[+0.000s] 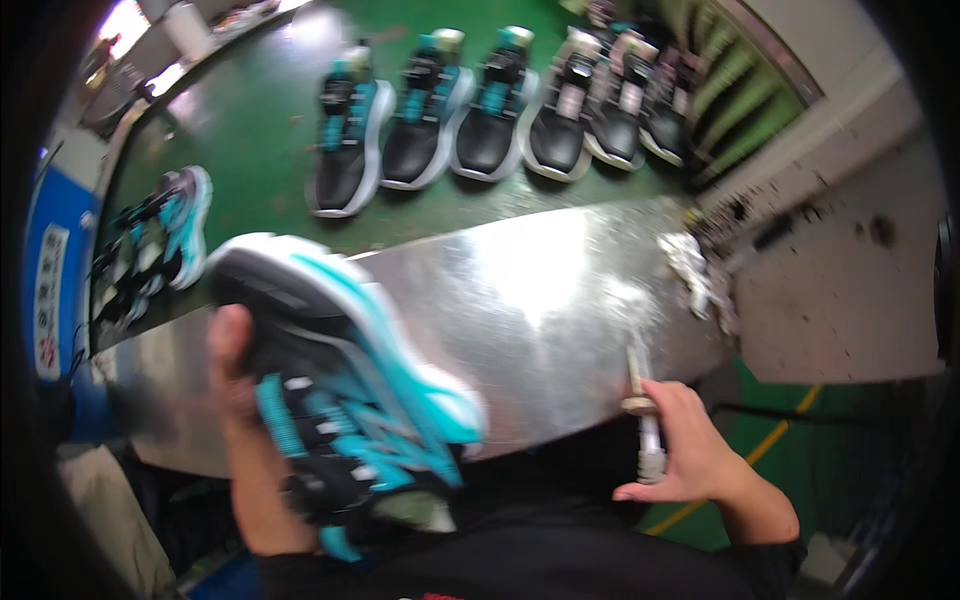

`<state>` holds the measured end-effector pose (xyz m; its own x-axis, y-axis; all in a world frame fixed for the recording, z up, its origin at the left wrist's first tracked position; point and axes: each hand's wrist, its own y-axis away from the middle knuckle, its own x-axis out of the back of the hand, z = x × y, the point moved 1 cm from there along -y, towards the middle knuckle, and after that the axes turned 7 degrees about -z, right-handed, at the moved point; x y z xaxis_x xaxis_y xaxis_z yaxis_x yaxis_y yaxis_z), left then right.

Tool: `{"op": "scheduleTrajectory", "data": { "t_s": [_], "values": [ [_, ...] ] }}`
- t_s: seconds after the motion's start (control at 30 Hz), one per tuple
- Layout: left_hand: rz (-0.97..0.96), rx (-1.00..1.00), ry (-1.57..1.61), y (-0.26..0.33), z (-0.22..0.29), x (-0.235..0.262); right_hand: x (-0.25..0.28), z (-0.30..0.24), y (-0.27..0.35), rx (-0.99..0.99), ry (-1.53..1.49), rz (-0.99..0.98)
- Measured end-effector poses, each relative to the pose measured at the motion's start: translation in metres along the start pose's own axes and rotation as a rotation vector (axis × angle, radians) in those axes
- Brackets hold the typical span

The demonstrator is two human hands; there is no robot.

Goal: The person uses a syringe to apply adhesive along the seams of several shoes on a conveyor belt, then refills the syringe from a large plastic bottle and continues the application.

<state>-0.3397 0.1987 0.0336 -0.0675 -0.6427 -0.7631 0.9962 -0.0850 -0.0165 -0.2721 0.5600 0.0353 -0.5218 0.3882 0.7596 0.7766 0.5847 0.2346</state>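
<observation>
In my left hand [232,365] is a black, grey and teal sneaker [345,335] with a white and teal sole, its toe pointing up and away. It is tilted on its side above the metal sheet, and blurred by motion. My right hand [695,440] grips what looks like a clear syringe [650,445]. The index finger is at its flange and the thumb is by the plunger end. The slim tip points away from me, over the metal sheet [470,330]. Sneaker and syringe are well apart.
Several sneakers [487,125] stand in a row on the green tabletop [255,180] at the back. More teal and black sneakers [165,235] lie at the left. Crumpled whitish material [688,265] sits at the sheet's right end, beside a stained grey panel [840,260].
</observation>
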Motion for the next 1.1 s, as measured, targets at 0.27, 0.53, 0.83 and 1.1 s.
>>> {"op": "scheduleTrajectory", "data": {
  "t_s": [0.27, 0.53, 0.83, 1.1],
  "values": [
    [-0.114, 0.047, -0.110, 0.001, -0.012, 0.022, 0.008, -0.052, -0.013, -0.008, -1.135, 0.046],
    [-0.415, -0.069, -0.173, 0.011, -0.002, 0.020, 0.019, -0.103, -0.068, 0.519, -1.405, -0.078],
    [-0.519, -0.109, -0.262, 0.016, 0.002, 0.016, 0.018, -0.123, -0.082, 0.449, -1.423, -0.193],
    [-0.545, -0.124, -0.283, 0.016, 0.002, 0.014, 0.016, -0.125, -0.084, 0.389, -1.443, -0.150]
  ]
}}
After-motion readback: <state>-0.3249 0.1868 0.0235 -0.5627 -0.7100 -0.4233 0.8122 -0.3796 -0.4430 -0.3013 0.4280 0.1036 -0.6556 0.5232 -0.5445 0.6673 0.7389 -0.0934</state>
